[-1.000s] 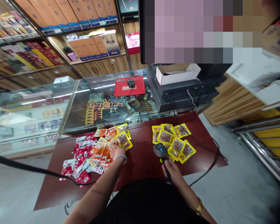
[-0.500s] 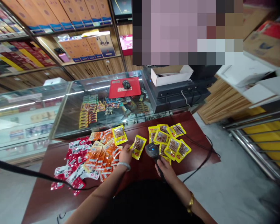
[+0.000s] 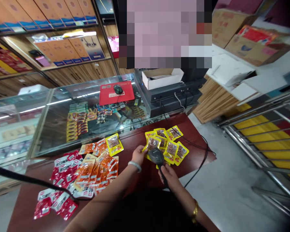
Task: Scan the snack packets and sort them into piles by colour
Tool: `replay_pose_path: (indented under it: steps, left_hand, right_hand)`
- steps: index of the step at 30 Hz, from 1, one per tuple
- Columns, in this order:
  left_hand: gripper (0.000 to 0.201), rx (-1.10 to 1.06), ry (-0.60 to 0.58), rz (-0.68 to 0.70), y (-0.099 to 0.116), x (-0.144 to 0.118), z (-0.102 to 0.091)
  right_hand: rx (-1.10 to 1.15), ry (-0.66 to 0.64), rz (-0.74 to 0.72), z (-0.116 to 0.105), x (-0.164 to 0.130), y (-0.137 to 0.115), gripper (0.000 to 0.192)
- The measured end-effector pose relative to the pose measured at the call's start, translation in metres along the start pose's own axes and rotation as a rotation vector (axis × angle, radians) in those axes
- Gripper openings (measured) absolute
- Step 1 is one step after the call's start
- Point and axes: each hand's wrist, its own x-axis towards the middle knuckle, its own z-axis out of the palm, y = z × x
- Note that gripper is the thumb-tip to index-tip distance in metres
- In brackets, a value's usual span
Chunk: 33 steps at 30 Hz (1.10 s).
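My left hand (image 3: 138, 154) pinches the edge of a yellow snack packet (image 3: 153, 143), which lies over the left side of a pile of yellow packets (image 3: 171, 150). In my right hand (image 3: 169, 175) is a black barcode scanner (image 3: 156, 156), its head in front of the held packet and covering part of it. One yellow packet (image 3: 114, 144) lies apart, to the left of my left hand. Orange packets (image 3: 96, 170) are heaped beside it, and red and white packets (image 3: 65, 174) spread farther left.
The brown tabletop (image 3: 132, 135) adjoins a glass display counter (image 3: 60, 112). A mouse (image 3: 118, 89) rests on a red mat (image 3: 105, 95). Behind stands a grey cash drawer (image 3: 164, 100) with a white box (image 3: 163, 82) on it. A black cable (image 3: 199, 172) trails at right; metal railing (image 3: 256, 158) stands beyond.
My left hand has carried its yellow packet right, onto the yellow pile. The scanner is now close against that packet. The whole view has shifted to the right.
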Motion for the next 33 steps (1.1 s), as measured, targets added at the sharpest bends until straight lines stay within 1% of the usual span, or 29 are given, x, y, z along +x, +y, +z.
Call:
replay_pose_path:
  steps: [2, 3, 4, 5, 6, 7, 9, 10, 11, 12, 14, 16, 18, 20, 23, 25, 26, 27, 29, 30, 31, 33]
  left_hand:
    - [0.041, -0.075, -0.152, 0.024, 0.013, 0.013, 0.022]
    - [0.044, -0.072, -0.190, 0.042, 0.020, 0.018, 0.028]
    - [0.046, -0.041, -0.191, 0.062, 0.026, 0.023, 0.029]
    - [0.046, 0.027, -0.151, 0.088, 0.031, 0.027, 0.025]
    - [0.046, 0.130, -0.071, 0.111, 0.035, 0.030, 0.016]
    - [0.046, 0.262, 0.041, 0.123, 0.038, 0.031, 0.002]
    - [0.049, 0.562, 0.304, 0.101, 0.039, 0.030, -0.033]
    - [0.054, 0.707, 0.425, 0.059, 0.038, 0.027, -0.052]
    - [0.060, 0.826, 0.510, 0.006, 0.036, 0.025, -0.070]
    - [0.067, 0.921, 0.564, -0.055, 0.033, 0.022, -0.087]
    - [0.077, 1.050, 0.589, -0.171, 0.026, 0.019, -0.113]
    - [0.083, 1.119, 0.573, -0.257, 0.019, 0.018, -0.130]
    - [0.087, 1.160, 0.568, -0.279, 0.015, 0.018, -0.141]
    - [0.093, 1.182, 0.567, -0.253, 0.014, 0.020, -0.147]
    - [0.105, 1.159, 0.575, -0.226, 0.020, 0.025, -0.152]
    - [0.106, 1.058, 0.570, -0.245, 0.025, 0.029, -0.152]
    - [0.100, 0.964, 0.541, -0.250, 0.026, 0.031, -0.151]
    - [0.089, 0.830, 0.495, -0.257, 0.025, 0.032, -0.149]
    - [0.056, 0.526, 0.389, -0.271, 0.020, 0.030, -0.140]
    - [0.041, 0.408, 0.346, -0.279, 0.016, 0.028, -0.134]
    - [0.032, 0.318, 0.317, -0.286, 0.011, 0.024, -0.126]
    - [0.030, 0.214, 0.295, -0.278, -0.001, 0.014, -0.110]
  right_hand:
    - [0.019, 0.043, -0.002, -0.001, -0.001, -0.001, 0.063]
    - [0.031, 0.065, 0.000, -0.002, -0.002, -0.002, 0.063]
    - [0.041, 0.085, 0.004, -0.003, -0.002, -0.002, 0.062]
    - [0.046, 0.105, 0.009, -0.004, -0.003, -0.003, 0.060]
    - [0.047, 0.121, 0.014, -0.004, -0.002, -0.003, 0.058]
    - [0.042, 0.130, 0.020, -0.005, -0.002, -0.002, 0.056]
    - [0.025, 0.113, 0.034, -0.004, 0.002, -0.001, 0.053]
    - [0.013, 0.092, 0.040, -0.003, 0.004, 0.000, 0.052]
    - [-0.001, 0.067, 0.045, 0.000, 0.007, 0.001, 0.051]
    - [-0.021, 0.040, 0.049, 0.003, 0.010, 0.002, 0.051]
    - [-0.074, -0.014, 0.052, 0.012, 0.016, 0.002, 0.051]
    - [-0.132, -0.071, 0.047, 0.022, 0.023, 0.001, 0.050]
    - [-0.183, -0.136, 0.030, 0.032, 0.029, -0.002, 0.048]
    - [-0.230, -0.188, 0.008, 0.040, 0.033, -0.005, 0.045]
    - [-0.279, -0.236, -0.018, 0.049, 0.037, -0.010, 0.044]
    - [-0.279, -0.250, -0.028, 0.052, 0.037, -0.013, 0.043]
    - [-0.272, -0.248, -0.030, 0.053, 0.037, -0.014, 0.043]
    - [-0.264, -0.241, -0.030, 0.053, 0.036, -0.015, 0.044]
    - [-0.252, -0.215, -0.025, 0.051, 0.035, -0.016, 0.045]
    - [-0.248, -0.199, -0.025, 0.049, 0.035, -0.016, 0.046]
    - [-0.243, -0.180, -0.029, 0.047, 0.035, -0.017, 0.047]
    - [-0.223, -0.141, -0.043, 0.043, 0.034, -0.017, 0.048]
